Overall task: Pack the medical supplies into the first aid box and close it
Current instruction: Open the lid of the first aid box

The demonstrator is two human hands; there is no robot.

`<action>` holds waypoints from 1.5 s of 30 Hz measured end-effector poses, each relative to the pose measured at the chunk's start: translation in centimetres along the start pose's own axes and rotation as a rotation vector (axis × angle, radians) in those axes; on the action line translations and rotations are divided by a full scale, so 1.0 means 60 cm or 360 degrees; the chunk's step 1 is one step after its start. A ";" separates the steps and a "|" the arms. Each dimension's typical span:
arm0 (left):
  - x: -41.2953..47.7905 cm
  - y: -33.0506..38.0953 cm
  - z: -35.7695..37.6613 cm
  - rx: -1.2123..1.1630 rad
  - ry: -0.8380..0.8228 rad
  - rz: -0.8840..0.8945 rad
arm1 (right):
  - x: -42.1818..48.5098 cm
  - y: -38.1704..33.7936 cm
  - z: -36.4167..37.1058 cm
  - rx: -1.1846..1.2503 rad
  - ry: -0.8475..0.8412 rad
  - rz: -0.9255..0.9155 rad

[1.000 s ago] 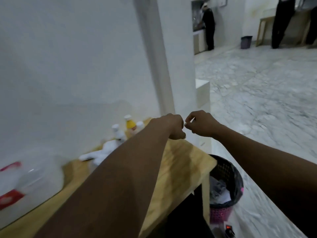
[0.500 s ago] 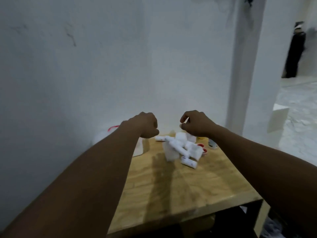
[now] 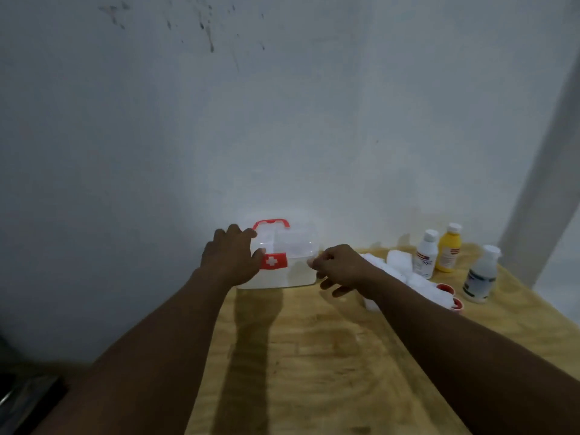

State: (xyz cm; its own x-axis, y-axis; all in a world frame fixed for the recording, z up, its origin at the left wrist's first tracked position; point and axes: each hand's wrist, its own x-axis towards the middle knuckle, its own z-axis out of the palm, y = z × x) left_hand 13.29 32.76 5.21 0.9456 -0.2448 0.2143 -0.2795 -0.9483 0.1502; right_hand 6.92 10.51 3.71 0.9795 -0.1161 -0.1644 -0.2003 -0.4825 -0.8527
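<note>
Hands – L (image 3: 230,259) on first aid box (image 3: 282,255), R (image 3: 340,266) beside.

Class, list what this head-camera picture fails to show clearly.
- First aid box contents: head view, glare on the translucent plastic.
- Box's left end: covered by the left hand.
- White bottle label text: too small.
- Bandage pile: partly behind the right hand and forearm.

Closed translucent first aid box (image 3: 287,262) (red handle) beside scattered supplies (image 3: 405,268)
</note>
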 end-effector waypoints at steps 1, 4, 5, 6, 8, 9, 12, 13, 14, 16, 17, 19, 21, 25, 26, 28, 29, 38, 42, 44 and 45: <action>0.003 0.004 -0.006 0.0019 0.0109 0.0055 | 0.006 0.002 0.008 0.0116 -0.0002 0.0051; 0.005 0.023 -0.026 -0.0203 0.0220 0.0156 | 0.019 0.003 0.027 0.0472 0.0077 0.0242; 0.004 0.031 -0.028 -0.0269 0.0215 0.0188 | 0.022 0.003 0.031 0.0555 0.0074 0.0294; 0.000 0.039 -0.027 -0.0303 0.0221 0.0221 | 0.024 0.003 0.035 0.0622 0.0059 0.0337; -0.008 0.055 -0.018 -0.0371 0.0258 0.0266 | 0.029 0.007 0.043 0.0738 0.0061 0.0387; -0.013 0.061 -0.012 -0.0420 0.0267 0.0275 | 0.033 0.009 0.046 0.0787 0.0086 0.0403; -0.021 0.070 0.003 -0.0475 0.0312 0.0285 | 0.040 0.014 0.046 0.0970 0.0082 0.0467; -0.024 0.069 0.006 -0.0478 0.0312 0.0290 | 0.038 0.014 0.044 0.1021 0.0035 0.0491; -0.027 0.068 0.009 -0.0490 0.0294 0.0290 | 0.036 0.014 0.041 0.1055 -0.0014 0.0516; -0.030 0.068 0.012 -0.0523 0.0245 0.0269 | 0.029 0.016 0.037 0.1074 -0.0030 0.0534; -0.032 0.071 0.013 -0.0510 0.0211 0.0238 | 0.026 0.017 0.035 0.1077 0.0032 0.0516; -0.036 0.077 0.008 -0.0469 0.0080 0.0168 | 0.020 0.013 0.028 0.1053 0.0236 0.0409; -0.035 0.079 0.007 -0.0447 -0.0087 0.0138 | 0.010 0.003 0.019 0.0945 0.0352 0.0311; -0.042 0.080 0.017 -0.0362 -0.0169 0.0101 | -0.011 0.000 0.004 0.0693 0.0351 0.0165; -0.042 0.078 0.021 -0.0393 -0.0155 0.0078 | -0.015 0.001 0.000 0.0645 0.0349 0.0131; -0.040 0.071 0.023 -0.0505 -0.0137 0.0059 | -0.023 0.003 -0.009 0.0566 0.0352 0.0048; -0.036 0.067 0.021 -0.0590 -0.0124 0.0057 | -0.025 0.003 -0.016 0.0521 0.0359 -0.0010; -0.026 0.030 -0.071 -0.1392 -0.0343 -0.0057 | -0.010 -0.034 -0.076 0.0273 0.0680 -0.0487; -0.020 0.019 -0.101 -0.2014 -0.0810 -0.0384 | 0.002 -0.039 -0.091 0.0344 0.0528 -0.0536; -0.006 0.011 -0.099 -0.2189 -0.0862 -0.0476 | 0.009 -0.038 -0.092 0.0382 0.0448 -0.0539; 0.004 0.008 -0.097 -0.2218 -0.0858 -0.0518 | 0.012 -0.036 -0.091 0.0358 0.0383 -0.0530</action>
State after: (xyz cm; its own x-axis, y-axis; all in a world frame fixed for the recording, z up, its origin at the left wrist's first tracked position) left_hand 12.40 33.40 10.93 0.8548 -0.4042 -0.3256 0.3078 -0.1103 0.9450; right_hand 7.97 6.71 8.16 0.9521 -0.1978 0.2333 0.1593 -0.3303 -0.9303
